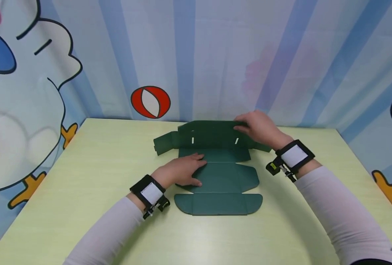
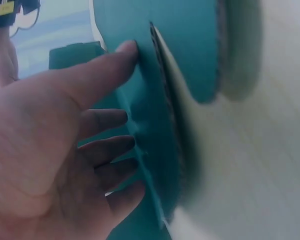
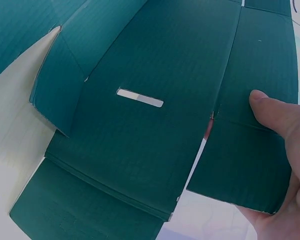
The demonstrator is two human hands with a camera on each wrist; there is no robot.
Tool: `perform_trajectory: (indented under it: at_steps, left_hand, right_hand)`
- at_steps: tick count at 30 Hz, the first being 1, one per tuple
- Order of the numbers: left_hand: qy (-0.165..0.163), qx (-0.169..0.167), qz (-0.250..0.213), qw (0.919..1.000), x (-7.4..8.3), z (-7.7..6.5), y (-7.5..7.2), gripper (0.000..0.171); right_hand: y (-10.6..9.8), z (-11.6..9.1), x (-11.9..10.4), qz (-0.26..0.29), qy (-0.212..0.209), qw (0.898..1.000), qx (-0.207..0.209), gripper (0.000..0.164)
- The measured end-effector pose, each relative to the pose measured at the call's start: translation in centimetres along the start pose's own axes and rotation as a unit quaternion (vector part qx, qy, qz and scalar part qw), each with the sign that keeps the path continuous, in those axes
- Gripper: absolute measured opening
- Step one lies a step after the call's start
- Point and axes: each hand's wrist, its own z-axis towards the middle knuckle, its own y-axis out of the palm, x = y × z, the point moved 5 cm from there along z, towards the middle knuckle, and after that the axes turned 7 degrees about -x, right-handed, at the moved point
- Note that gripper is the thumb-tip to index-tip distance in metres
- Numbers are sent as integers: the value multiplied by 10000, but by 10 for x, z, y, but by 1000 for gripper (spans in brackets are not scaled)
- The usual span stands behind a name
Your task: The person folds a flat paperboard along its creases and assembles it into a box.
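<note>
While the dark green cardboard box blank point(image 1: 219, 173) lies spread out near the middle of the pale yellow-green table point(image 1: 83, 206), both hands are on it. It is corrugated card — fine ribbing shows across its surface in the right wrist view — die-cut into panels joined by creases, with rounded flaps at the near edge point(image 1: 219, 204) and at the right side point(image 1: 250, 176). Nothing lies in it; it is unfolded, not yet a container, though its far section stands raised off the table.

That raised far panel point(image 1: 212, 134) carries two narrow slots point(image 3: 140, 98), through which a pale surface shows. A small tab point(image 1: 162, 143) juts out at its left end.

The left hand point(image 1: 180, 171) rests flat on the middle panel, palm down, fingers straight and slightly spread, pressing the card against the table; in the left wrist view the fingertips point(image 2: 125, 117) lie along a crease. It grips nothing.

The right hand point(image 1: 260, 129) is at the top right of the raised panel, its fingers curled over the upper edge; in the right wrist view the thumb point(image 3: 270, 107) presses on the inner face of a side flap — the card is pinched between thumb and fingers.

Each wrist wears a black strap with a white patch point(image 1: 151, 193). Behind the table hangs a blue-striped cartoon backdrop point(image 1: 196, 55).
</note>
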Motion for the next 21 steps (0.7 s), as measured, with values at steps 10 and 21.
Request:
perform_trajectory:
  at_steps: [10, 21]
  left_hand:
    - [807, 1920, 1138, 9714, 27, -14, -38, 50]
    - [638, 4152, 2044, 8842, 41, -25, -97, 48]
  right_hand:
    - [1, -1, -3, -62, 38, 10000, 8, 20]
    - [4, -3, -5, -107, -15, 9992, 385, 16]
